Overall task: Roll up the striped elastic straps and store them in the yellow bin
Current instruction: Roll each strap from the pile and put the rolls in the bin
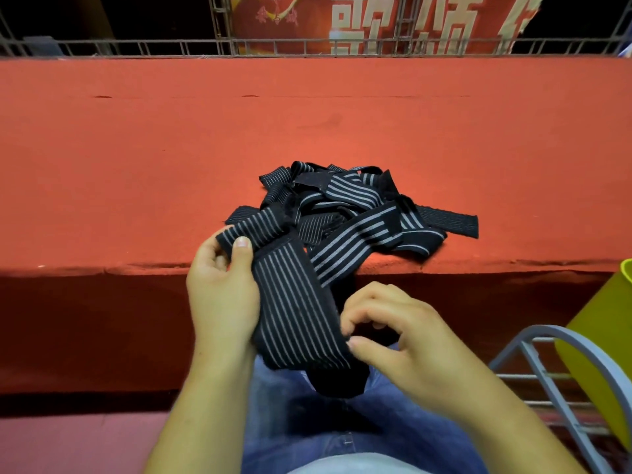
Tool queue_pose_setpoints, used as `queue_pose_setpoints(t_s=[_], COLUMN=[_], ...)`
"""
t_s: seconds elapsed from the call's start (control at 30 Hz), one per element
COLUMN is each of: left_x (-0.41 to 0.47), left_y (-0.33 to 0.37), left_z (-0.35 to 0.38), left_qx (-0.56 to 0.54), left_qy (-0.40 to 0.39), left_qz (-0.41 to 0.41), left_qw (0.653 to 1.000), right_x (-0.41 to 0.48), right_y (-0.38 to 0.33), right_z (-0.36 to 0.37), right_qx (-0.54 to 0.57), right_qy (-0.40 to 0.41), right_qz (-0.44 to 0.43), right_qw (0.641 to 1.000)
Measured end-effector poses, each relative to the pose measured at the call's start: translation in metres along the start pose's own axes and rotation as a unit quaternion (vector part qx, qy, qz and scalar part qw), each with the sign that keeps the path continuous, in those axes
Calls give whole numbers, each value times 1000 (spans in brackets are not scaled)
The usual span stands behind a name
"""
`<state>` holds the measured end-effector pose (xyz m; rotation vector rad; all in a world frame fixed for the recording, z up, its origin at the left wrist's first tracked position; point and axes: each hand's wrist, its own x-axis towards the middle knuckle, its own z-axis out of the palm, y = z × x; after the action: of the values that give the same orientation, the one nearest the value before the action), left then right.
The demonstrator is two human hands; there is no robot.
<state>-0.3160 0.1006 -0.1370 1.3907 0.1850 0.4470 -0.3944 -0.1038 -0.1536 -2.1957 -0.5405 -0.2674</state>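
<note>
A tangled heap of black elastic straps with grey stripes (355,206) lies on the red carpeted ledge (171,159) near its front edge. One strap (290,302) runs from the heap down over the edge towards my lap. My left hand (222,285) grips that strap at its upper part, thumb on top. My right hand (393,343) pinches the strap's lower end between thumb and fingertips. The yellow bin (608,336) stands at the far right, partly cut off by the frame edge and partly behind a grey rail.
A grey metal chair frame (554,364) stands at the lower right in front of the bin. A metal railing (307,49) and a red banner with white characters (376,22) run along the back of the ledge. My blue jeans (307,422) fill the bottom centre.
</note>
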Motion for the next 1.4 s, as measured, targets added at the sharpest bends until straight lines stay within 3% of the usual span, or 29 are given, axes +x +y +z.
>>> queue_pose_setpoints(t_s=[0.2,0.33,0.5,0.73,0.93,1.4], left_x=[14,19,2,-25,-42,-53], left_y=[-1,2,1,9,5,4], left_z=[-12,-15,-5,10,21,25], left_qx=[-49,-80,-85,-85,-97,-62], left_qy=[45,56,-22,-173,-264,-303], left_qz=[2,3,-6,-5,-7,50], left_qw=[998,995,996,981,959,950], right_x=[-6,-10,-9,1,10,9], right_y=[16,24,29,7,-14,-11], right_z=[0,4,5,-5,-5,1], right_qx=[-18,-20,-53,58,223,275], right_qy=[-79,-67,-11,200,181,189], right_qz=[61,98,132,130,127,231], right_qw=[995,993,990,969,949,914])
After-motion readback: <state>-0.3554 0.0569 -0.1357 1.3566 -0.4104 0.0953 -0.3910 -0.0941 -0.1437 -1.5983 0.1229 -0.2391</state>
